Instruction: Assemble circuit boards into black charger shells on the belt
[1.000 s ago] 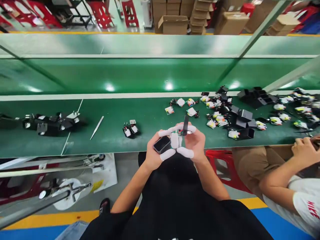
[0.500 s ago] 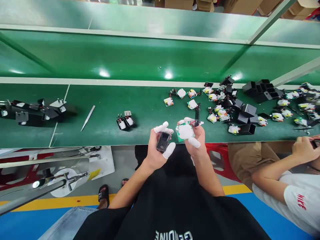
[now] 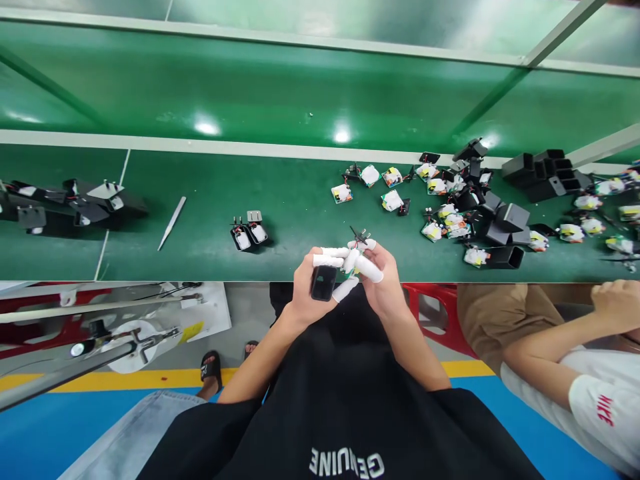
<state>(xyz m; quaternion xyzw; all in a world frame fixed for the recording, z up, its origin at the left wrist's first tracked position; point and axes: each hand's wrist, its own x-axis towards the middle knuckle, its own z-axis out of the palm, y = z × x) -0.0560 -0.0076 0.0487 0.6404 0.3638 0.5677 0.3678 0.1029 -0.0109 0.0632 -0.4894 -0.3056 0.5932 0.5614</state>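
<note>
My left hand (image 3: 304, 288), with white finger cots, holds a small black plastic housing (image 3: 324, 283) in its palm. My right hand (image 3: 384, 279), also in finger cots, pinches a circuit board (image 3: 352, 261) with a green edge, turned nearly edge-on and partly hidden by the fingers. A dark part with wires (image 3: 359, 235) sticks up from the board. The fingertips of both hands meet around the board, just right of the housing, above the bench's front edge.
Two filled black housings (image 3: 249, 232) stand left of my hands, beyond them a white pointed tool (image 3: 172, 223). Black assemblies (image 3: 70, 203) lie far left. Circuit boards (image 3: 393, 200) and black housings (image 3: 510, 220) crowd the right. A co-worker's arm (image 3: 555, 333) is at right.
My right hand has moved left, bringing the board against my left fingertips and tilting it from face-up to nearly edge-on. The housing has stayed in my left hand. The view has shifted slightly.
</note>
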